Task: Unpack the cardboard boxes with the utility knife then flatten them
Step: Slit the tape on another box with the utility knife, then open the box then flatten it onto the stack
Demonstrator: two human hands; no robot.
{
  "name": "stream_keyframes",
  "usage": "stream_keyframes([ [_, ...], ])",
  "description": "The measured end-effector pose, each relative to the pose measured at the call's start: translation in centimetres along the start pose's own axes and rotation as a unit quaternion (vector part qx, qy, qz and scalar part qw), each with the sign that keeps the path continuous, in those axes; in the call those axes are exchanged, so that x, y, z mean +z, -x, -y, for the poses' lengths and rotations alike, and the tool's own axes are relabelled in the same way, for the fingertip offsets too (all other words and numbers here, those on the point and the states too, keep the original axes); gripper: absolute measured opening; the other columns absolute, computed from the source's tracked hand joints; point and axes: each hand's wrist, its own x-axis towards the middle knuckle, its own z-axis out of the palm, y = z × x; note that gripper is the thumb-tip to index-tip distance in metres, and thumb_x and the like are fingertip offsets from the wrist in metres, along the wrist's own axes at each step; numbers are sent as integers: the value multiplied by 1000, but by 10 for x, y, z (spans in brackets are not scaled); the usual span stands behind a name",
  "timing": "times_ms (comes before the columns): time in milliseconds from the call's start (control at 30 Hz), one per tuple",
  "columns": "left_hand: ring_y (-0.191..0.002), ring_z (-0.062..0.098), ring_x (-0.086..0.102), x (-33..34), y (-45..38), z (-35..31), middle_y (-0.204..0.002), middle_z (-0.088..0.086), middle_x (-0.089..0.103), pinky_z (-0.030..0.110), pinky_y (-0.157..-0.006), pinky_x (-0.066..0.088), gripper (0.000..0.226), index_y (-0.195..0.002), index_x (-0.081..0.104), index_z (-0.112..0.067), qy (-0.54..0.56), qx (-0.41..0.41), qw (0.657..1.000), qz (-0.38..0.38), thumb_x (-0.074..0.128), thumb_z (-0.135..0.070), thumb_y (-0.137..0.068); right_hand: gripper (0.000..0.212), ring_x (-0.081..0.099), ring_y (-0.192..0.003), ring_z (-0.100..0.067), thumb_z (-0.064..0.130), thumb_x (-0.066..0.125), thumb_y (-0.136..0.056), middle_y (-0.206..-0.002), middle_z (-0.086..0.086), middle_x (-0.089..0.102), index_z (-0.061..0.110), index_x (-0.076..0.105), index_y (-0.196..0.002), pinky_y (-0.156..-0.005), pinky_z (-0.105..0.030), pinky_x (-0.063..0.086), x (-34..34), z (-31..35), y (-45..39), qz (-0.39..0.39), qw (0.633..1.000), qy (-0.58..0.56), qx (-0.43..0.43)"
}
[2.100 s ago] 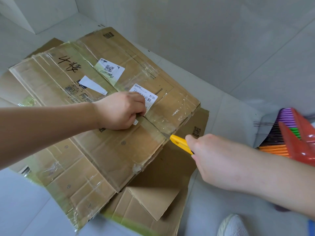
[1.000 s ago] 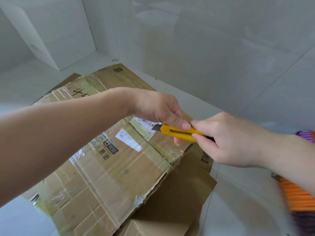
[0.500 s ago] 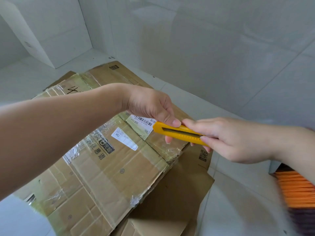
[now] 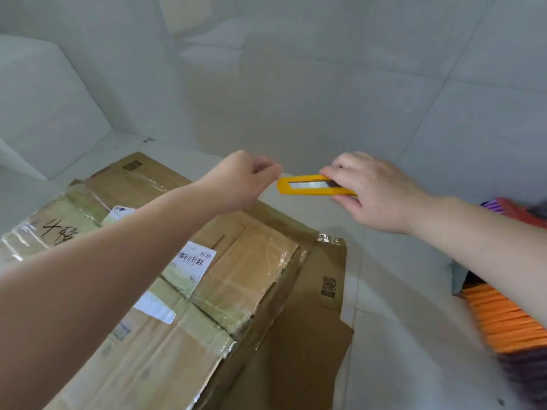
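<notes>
A flattened, taped cardboard box (image 4: 248, 273) with white labels lies on the tiled floor, on top of another flat brown sheet (image 4: 313, 327). Above its far edge my right hand (image 4: 376, 193) grips a yellow utility knife (image 4: 307, 185) by its rear half, the knife lying level in the air. My left hand (image 4: 242, 180) hovers with curled fingers just left of the knife's front tip; whether it touches the tip is unclear.
Pale tiled walls (image 4: 325, 84) close in behind and to the left. At the right edge stands a bundle of brooms with orange and purple bristles (image 4: 503, 318). Bare floor tiles (image 4: 399, 335) lie between the cardboard and the brooms.
Both hands rose off the cardboard with the knife. My left hand let go of the knife's front end and now sits beside its tip. The view tilted up.
</notes>
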Motion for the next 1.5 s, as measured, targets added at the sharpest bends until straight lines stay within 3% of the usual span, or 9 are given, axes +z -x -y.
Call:
stream_keyframes([
  [133,-94,15,56,36,-14,-12,-103,-9,59,25,-80,42,24,-112,64,-22,-144,23,989,26,48,-31,-96,22,52,-98,-32,13,60,-90,-110,-12,50,5,61,-110,-80,-36,42,45,-62,12,54,980,-63,180],
  [267,-103,19,57,78,-34,-9,-119,-6,59,35,-91,47,29,-118,59,-25,-226,-16,970,84,44,-37,-97,8,48,-111,-33,17,57,-91,-117,-14,49,11,60,-95,-85,-34,40,95,-109,26,119,944,-70,300],
  [367,-106,20,55,104,-50,-14,-120,-4,59,35,-94,44,30,-121,58,-24,-260,-25,959,107,42,-37,-97,17,44,-117,-31,20,55,-92,-120,-11,50,15,61,-107,-93,-37,39,128,-137,40,178,931,-16,317],
  [567,-109,19,53,140,-85,-26,-123,-5,57,32,-94,40,30,-123,55,-26,-283,-1,950,129,41,-32,-96,21,45,-109,-30,9,47,-87,-111,-9,49,17,59,-102,-91,-39,35,177,-181,77,239,909,16,341],
  [967,-117,23,49,178,-113,-16,-129,-5,53,36,-100,39,34,-127,51,-31,-328,7,925,190,38,-33,-96,29,48,-107,-32,5,44,-89,-112,-14,48,13,63,-110,-86,-36,40,212,-219,83,261,898,7,354],
  [1100,-118,23,48,166,-111,-10,-129,-4,52,40,-101,40,34,-126,52,-31,-342,13,921,187,39,-33,-95,23,51,-107,-33,10,50,-87,-115,-17,50,11,64,-105,-77,-32,39,205,-225,73,298,888,-17,349],
  [1233,-119,25,48,138,-105,-10,-129,-3,52,43,-100,41,32,-123,55,-30,-340,19,925,168,41,-33,-94,37,52,-110,-35,33,65,-86,-114,-21,55,2,64,-107,-87,-33,44,194,-211,46,229,892,-89,379],
  [1300,-120,24,47,113,-103,-10,-128,-3,52,44,-99,41,30,-119,57,-31,-354,24,924,147,43,-32,-93,38,53,-116,-34,30,66,-88,-121,-20,57,4,65,-116,-93,-31,41,189,-187,17,162,902,-158,366],
  [1500,-103,21,55,9,-44,7,-110,-5,60,37,-92,45,26,-106,66,-24,-347,14,937,42,48,-18,-88,28,55,-108,-29,19,57,-91,-118,-14,58,8,67,-115,-89,-29,40,138,-60,-91,26,948,-264,177],
])
